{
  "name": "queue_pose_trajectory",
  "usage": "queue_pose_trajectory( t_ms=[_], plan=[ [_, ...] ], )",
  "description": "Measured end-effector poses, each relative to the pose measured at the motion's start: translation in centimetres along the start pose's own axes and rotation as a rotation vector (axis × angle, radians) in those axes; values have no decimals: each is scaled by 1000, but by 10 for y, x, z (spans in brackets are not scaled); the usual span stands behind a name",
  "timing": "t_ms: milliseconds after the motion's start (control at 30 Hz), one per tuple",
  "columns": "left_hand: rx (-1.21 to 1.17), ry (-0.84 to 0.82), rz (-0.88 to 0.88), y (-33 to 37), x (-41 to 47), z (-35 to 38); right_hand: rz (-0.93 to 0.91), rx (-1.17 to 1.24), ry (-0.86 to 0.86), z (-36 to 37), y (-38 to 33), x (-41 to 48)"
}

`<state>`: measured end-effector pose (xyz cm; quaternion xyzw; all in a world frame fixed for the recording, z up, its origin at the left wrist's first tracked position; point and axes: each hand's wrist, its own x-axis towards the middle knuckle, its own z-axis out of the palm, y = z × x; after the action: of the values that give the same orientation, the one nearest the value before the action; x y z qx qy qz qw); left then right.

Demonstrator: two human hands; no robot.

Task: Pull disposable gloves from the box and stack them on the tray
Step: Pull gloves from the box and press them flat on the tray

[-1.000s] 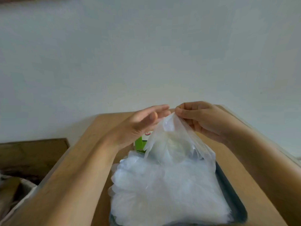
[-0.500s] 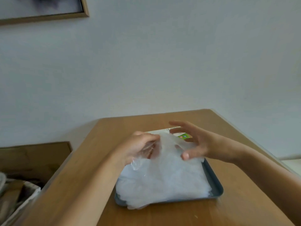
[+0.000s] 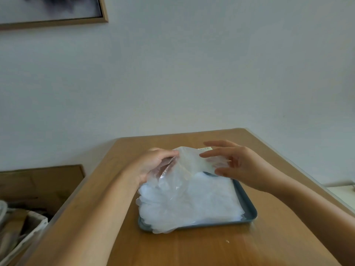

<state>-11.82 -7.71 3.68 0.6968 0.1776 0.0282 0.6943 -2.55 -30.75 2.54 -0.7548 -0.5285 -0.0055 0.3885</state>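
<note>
A dark blue-grey tray [image 3: 250, 212] sits on the wooden table [image 3: 211, 246] and carries a thick stack of clear plastic gloves [image 3: 192, 204]. Just above the stack's far end hangs one more clear glove [image 3: 189, 160], stretched between my hands. My left hand [image 3: 153, 164] grips its left end with curled fingers. My right hand [image 3: 244, 166] has its fingers spread and straight, touching the glove's right end. Only a pale sliver of the glove box [image 3: 205, 148] shows behind the glove; the rest is hidden.
The table ends at the white wall behind the tray, and its right edge runs close to my right forearm. Left of the table, lower down, stand a wooden cabinet [image 3: 42, 181] and a white basket [image 3: 23, 233]. A framed picture [image 3: 57, 20] hangs top left.
The glove, held high between both hands a second ago, has come down onto the stack's far end. My right hand has let go its pinch and spread its fingers. The view has tilted up.
</note>
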Motion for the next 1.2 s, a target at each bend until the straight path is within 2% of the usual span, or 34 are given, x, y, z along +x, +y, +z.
queue_pose_trajectory(
  t_ms=[200, 367, 500, 667, 733, 867, 933, 1033, 1200],
  plan=[
    [14, -13, -41, -1, 3, -9, -38, -118, -135, 3, -5, -4],
    [-48, -71, -87, -2, 6, -15, -100, -286, -145, 13, -5, -5],
    [-62, -85, -98, -3, 7, -15, -185, -312, 18, 23, 6, -5],
    [-36, -100, -94, -4, 6, -9, -193, -240, 263, 23, 3, -3],
    [46, -82, -111, -3, 5, -10, -77, -87, 311, 21, -1, -3],
    [535, -103, -70, 0, -3, -13, 296, 484, 302, 19, -1, 1],
    [689, -153, -119, 2, -6, -16, 472, 616, 314, 21, 2, 4],
    [871, -144, -224, 0, -4, -21, 642, 566, 258, 30, 8, 8],
    [1015, 48, -308, -12, 11, -24, 705, 155, 115, 49, 32, 9]
  ],
)
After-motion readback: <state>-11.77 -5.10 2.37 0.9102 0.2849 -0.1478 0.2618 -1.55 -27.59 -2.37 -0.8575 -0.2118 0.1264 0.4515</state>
